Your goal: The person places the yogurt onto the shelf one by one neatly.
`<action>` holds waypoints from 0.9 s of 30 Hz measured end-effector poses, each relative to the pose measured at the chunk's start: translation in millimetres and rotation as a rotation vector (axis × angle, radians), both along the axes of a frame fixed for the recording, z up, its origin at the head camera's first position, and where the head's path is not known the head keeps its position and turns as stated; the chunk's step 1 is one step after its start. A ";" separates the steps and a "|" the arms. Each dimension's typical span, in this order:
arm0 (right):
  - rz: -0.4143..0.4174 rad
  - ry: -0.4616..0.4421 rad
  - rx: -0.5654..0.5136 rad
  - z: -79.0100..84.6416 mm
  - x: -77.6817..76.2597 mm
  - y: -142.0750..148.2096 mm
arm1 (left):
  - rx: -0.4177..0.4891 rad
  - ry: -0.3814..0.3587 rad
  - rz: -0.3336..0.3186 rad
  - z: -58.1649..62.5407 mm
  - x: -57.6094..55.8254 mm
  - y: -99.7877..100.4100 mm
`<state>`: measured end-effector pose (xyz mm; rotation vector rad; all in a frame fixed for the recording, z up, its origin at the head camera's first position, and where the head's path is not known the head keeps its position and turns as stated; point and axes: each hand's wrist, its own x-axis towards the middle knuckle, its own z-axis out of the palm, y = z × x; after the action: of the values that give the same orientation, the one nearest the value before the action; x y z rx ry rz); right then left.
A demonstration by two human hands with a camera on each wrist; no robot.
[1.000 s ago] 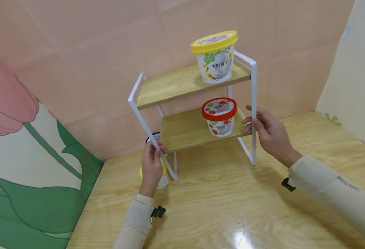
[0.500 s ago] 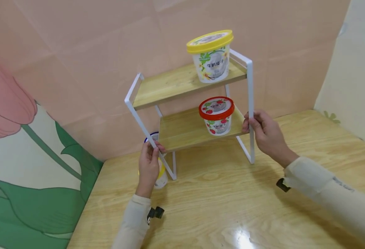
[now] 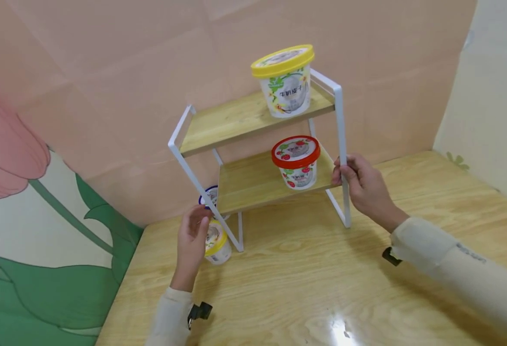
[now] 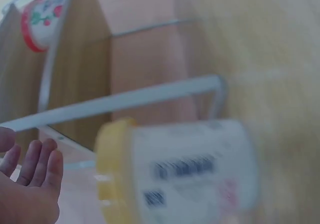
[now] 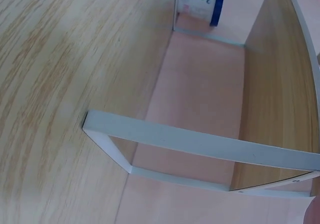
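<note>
Left arm reaching up from bottom edge, left hand pretty loose, fingers softly bent, thumb kinda off on its own. Right arm slants in from lower right, right hand pinching, thumb opposite bent fingers.

A pink backdrop rises behind the back edge of the table. Along the left edge: a tulip and leaves; along the right, a wall with a green print.
</note>
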<state>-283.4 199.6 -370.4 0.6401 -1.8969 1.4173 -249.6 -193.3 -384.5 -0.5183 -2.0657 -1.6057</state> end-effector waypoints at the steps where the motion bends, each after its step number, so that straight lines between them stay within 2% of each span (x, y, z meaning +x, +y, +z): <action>1: -0.001 0.000 0.000 0.0 -0.2 0.0 | -0.033 0.004 0.010 0.5 3.5 -0.6; 5: -0.020 -0.006 0.005 -0.4 -0.6 3.9 | -0.256 0.099 0.054 -11.2 2.4 -9.9; 8: -0.036 -0.018 0.019 -1.2 0.5 9.1 | -0.444 0.104 0.090 -19.0 0.2 -16.2; 11: -0.051 -0.025 0.027 -1.2 2.7 13.3 | -0.597 0.001 0.102 -22.0 2.8 -18.4; 13: -0.058 -0.029 0.029 -1.4 4.0 15.0 | -0.663 -0.078 0.109 -25.1 4.7 -19.9; 16: -0.043 -0.031 0.014 -2.6 3.6 13.2 | -0.689 -0.155 0.143 -29.7 9.0 -23.6; 21: -0.015 0.004 -0.027 -5.9 -4.9 -1.9 | -0.622 -0.213 0.214 -32.7 19.8 -34.1; 27: -0.025 0.026 -0.049 -4.5 -5.5 -1.0 | -0.582 -0.314 0.248 -32.8 20.5 -32.8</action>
<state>-288.9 198.6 -374.9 0.6063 -1.8379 1.4287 -229.1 -226.2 -417.3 -0.1834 -2.7212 -0.9772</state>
